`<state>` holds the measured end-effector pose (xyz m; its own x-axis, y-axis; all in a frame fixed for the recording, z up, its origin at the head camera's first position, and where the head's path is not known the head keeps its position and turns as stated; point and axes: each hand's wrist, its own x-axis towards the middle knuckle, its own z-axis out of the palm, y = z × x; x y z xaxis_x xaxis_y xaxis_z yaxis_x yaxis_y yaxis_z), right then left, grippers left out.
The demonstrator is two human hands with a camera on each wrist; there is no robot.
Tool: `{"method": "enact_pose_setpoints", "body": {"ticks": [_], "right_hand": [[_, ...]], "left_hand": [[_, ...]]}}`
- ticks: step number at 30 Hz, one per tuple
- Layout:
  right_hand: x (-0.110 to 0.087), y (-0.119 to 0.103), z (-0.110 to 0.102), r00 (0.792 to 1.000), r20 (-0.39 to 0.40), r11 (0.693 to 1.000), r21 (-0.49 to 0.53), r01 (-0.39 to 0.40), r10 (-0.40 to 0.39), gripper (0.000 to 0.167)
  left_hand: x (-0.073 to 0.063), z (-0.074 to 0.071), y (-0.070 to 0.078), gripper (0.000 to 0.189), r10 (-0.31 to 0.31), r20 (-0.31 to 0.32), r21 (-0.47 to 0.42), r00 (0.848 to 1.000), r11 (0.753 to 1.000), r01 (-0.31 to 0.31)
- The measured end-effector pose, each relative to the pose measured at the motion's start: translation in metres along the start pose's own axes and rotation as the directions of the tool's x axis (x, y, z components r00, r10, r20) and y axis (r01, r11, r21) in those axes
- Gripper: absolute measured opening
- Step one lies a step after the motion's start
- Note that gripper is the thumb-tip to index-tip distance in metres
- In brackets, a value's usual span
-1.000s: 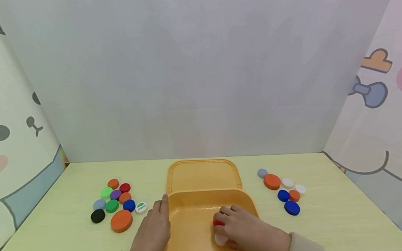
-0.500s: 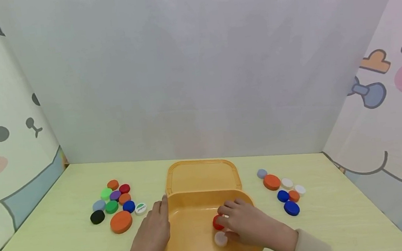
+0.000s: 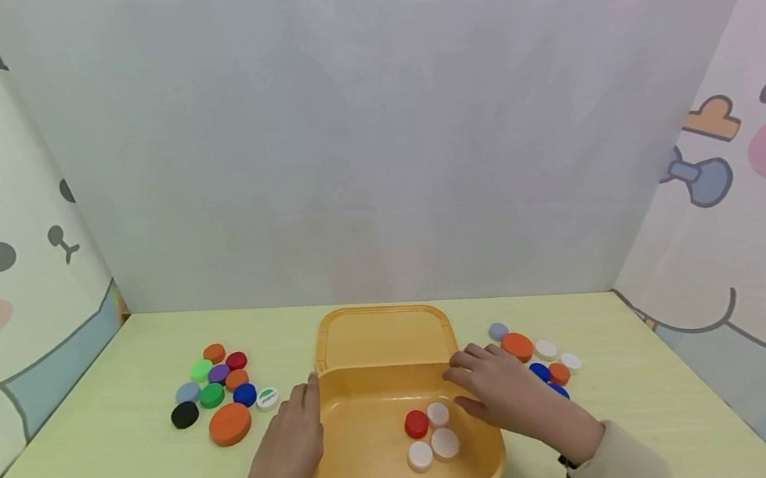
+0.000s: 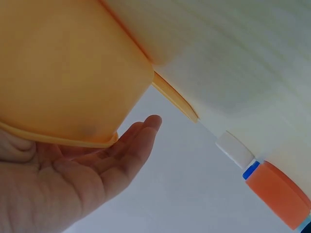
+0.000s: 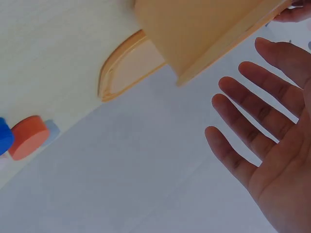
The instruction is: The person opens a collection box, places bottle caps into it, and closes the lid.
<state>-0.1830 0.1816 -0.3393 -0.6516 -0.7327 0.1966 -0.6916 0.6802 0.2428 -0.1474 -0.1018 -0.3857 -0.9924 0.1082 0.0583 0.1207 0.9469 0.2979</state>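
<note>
A yellow-orange plastic box [image 3: 365, 430] stands near the table's front edge. Inside it, towards the right, lie a red bottle cap [image 3: 416, 424] and several white caps [image 3: 445, 444]. My left hand [image 3: 290, 435] rests along the box's left rim with its fingers stretched forward; the left wrist view shows the palm [image 4: 73, 189] against the rim. Above the right rim hovers my right hand [image 3: 502, 387], holding nothing. In the right wrist view its fingers [image 5: 252, 111] are spread apart, beside the box's outer wall [image 5: 194, 34].
The matching lid [image 3: 385, 336] lies flat behind the box. Left of it is a cluster of coloured caps, with a large orange cap [image 3: 230, 424] in front. Another group, including an orange cap [image 3: 517, 347] and a white cap [image 3: 570, 362], lies to the right, partly behind my right hand.
My right hand has let go of the caps inside the box and moved up and right to the rim, uncovering the red and white caps. The left hand has stayed in place.
</note>
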Motion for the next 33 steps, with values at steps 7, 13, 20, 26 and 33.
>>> {"method": "enact_pose_setpoints", "body": {"ticks": [7, 13, 20, 26, 33], "right_hand": [[-0.017, 0.025, 0.010, 0.989, -0.140, 0.998, -0.035, -0.045, 0.040, 0.028], [-0.037, 0.041, 0.017, 0.980, -0.156, 0.991, -0.041, -0.128, 0.120, 0.029], [-0.060, 0.057, 0.029, 0.960, -0.044, 0.961, -0.014, -0.276, 0.275, 0.029], [-0.077, 0.068, 0.038, 0.926, 0.075, 0.929, -0.024, -0.368, 0.369, 0.027], [-0.089, 0.072, 0.045, 0.892, 0.164, 0.904, -0.005, -0.427, 0.422, 0.026]], "left_hand": [[0.000, 0.001, -0.001, 0.062, -0.005, 0.003, 0.013, 1.000, 1.000, 0.005], [0.000, 0.001, 0.000, 0.062, 0.006, -0.013, 0.027, 1.000, 1.000, -0.006], [-0.001, 0.002, 0.000, 0.062, 0.014, -0.029, 0.036, 0.999, 0.999, -0.013], [-0.001, 0.002, 0.000, 0.061, 0.029, -0.050, 0.039, 0.998, 0.999, -0.027], [-0.001, 0.003, 0.000, 0.060, 0.029, -0.048, 0.037, 0.998, 0.999, -0.027]]}}
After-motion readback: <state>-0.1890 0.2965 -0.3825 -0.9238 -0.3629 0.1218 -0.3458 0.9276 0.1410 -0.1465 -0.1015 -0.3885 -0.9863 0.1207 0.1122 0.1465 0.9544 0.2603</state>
